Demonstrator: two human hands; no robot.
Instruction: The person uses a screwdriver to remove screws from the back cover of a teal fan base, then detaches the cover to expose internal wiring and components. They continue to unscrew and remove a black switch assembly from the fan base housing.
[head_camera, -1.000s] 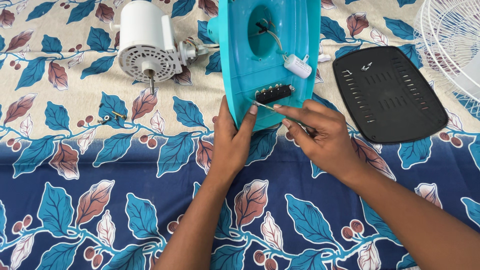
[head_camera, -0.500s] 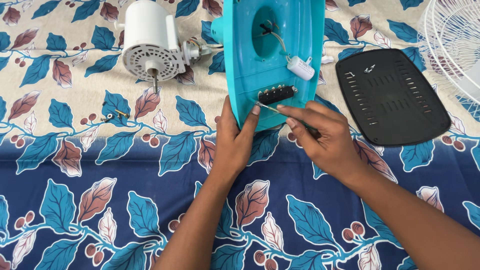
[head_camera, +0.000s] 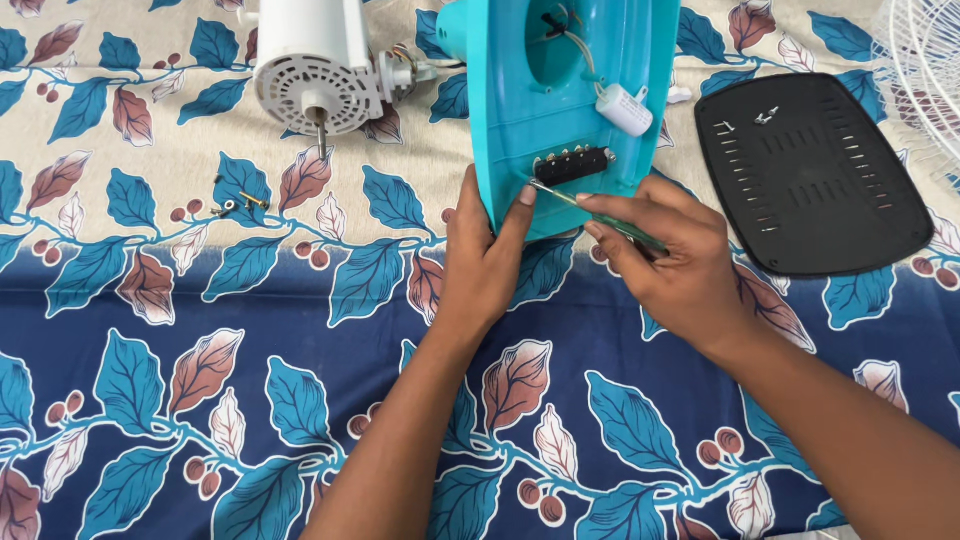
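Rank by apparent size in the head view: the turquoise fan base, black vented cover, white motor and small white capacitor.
Largest to smallest:
1. turquoise fan base, partly cut off at the top
2. black vented cover
3. white motor, also cropped
4. small white capacitor

The turquoise housing (head_camera: 570, 110) runs off the top edge, as does the white motor (head_camera: 315, 65). The white grille (head_camera: 925, 60) is cut at the right. The right hand (head_camera: 670, 260) hides the screwdriver (head_camera: 600, 215) handle. Small screws (head_camera: 235, 205) are too tiny to tell apart.
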